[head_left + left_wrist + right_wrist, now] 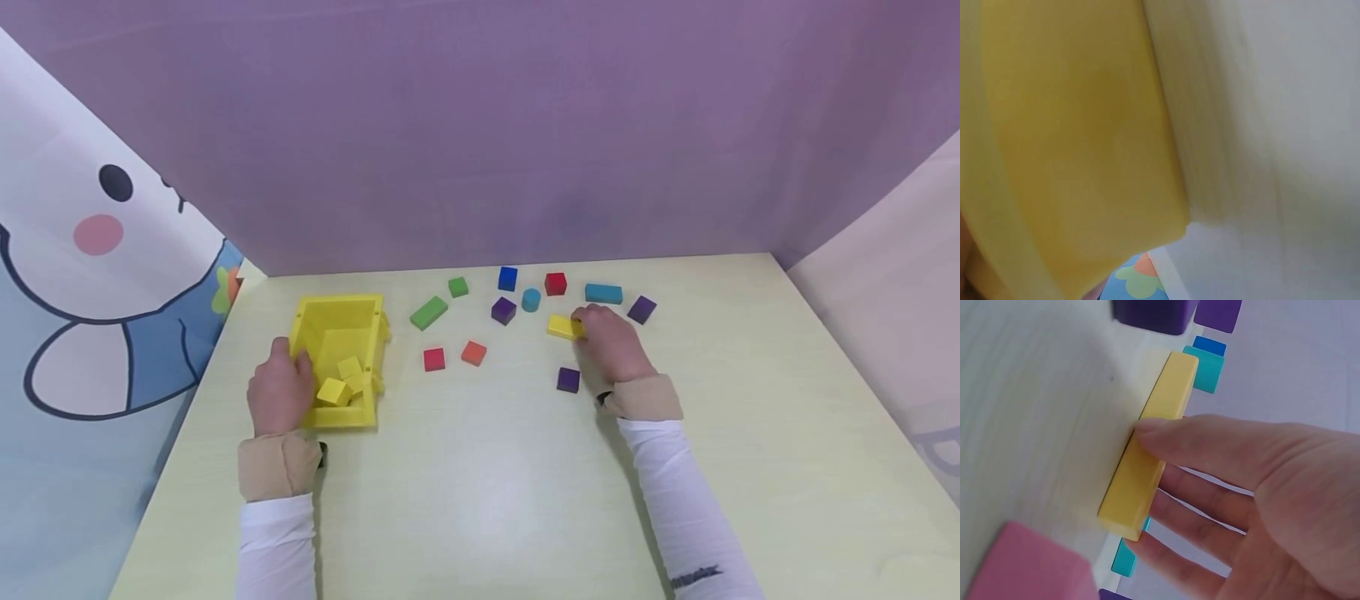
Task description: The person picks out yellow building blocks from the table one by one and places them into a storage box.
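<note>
At the left of the head view, my left hand (281, 390) grips the side wall of a yellow plastic box (373, 333), thumb over its rim. Inside that box lie several yellow blocks (334, 392). The left wrist view is filled mostly by the box wall (1085, 137). Farther right, my right hand (611, 340) pinches a long yellow block (562, 327). Up close in the right wrist view, the thumb lies across the face of this yellow block (1169, 384), with the other fingers behind it.
Around the right hand lie a purple block (568, 380), another purple block (642, 309) and a light-blue block (603, 293). Toward the middle are a red block (434, 359), an orange block (473, 353), a green block (429, 313) and a light-blue cylinder (531, 300). A purple cloth (480, 150) hangs behind.
</note>
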Action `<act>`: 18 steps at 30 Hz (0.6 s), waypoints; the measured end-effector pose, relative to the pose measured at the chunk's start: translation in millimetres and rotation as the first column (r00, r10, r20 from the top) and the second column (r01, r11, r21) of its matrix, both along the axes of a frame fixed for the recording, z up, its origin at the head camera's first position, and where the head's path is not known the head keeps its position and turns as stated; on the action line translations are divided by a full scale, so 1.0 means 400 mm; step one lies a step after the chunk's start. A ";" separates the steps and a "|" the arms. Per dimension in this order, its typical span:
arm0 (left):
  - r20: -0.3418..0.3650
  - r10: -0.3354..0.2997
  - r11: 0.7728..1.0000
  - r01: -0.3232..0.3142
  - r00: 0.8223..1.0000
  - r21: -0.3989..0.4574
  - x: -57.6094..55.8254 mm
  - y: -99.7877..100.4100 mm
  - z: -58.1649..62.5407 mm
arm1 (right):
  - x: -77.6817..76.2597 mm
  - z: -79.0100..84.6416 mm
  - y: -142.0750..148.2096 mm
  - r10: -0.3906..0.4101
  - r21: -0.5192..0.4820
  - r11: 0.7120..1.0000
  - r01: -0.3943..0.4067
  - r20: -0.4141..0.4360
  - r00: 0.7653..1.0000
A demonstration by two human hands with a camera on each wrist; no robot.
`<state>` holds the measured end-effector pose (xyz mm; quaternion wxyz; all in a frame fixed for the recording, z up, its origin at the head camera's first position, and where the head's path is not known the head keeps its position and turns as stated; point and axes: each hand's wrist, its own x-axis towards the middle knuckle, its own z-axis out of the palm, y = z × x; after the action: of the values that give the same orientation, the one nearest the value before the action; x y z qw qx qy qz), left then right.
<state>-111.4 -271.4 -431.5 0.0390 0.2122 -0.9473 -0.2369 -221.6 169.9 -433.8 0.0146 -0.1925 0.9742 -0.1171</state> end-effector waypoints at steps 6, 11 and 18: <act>-0.004 -0.003 1.000 0.003 1.000 -0.006 0.001 0.001 0.001 | 0.001 0.005 0.000 -0.002 0.000 1.000 0.002 -0.009 1.000; 0.001 -0.002 1.000 0.002 1.000 -0.002 0.000 0.000 0.001 | 0.000 0.008 -0.004 0.005 -0.032 0.999 -0.006 -0.026 1.000; 0.007 -0.002 1.000 0.002 1.000 0.012 -0.001 -0.002 -0.001 | 0.004 0.019 -0.016 0.012 -0.073 0.997 -0.015 -0.030 0.999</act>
<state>-111.7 -272.3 -431.8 0.0344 0.2125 -0.9461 -0.2419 -220.1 163.6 -426.2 -0.0063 -0.2012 0.9681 -0.1496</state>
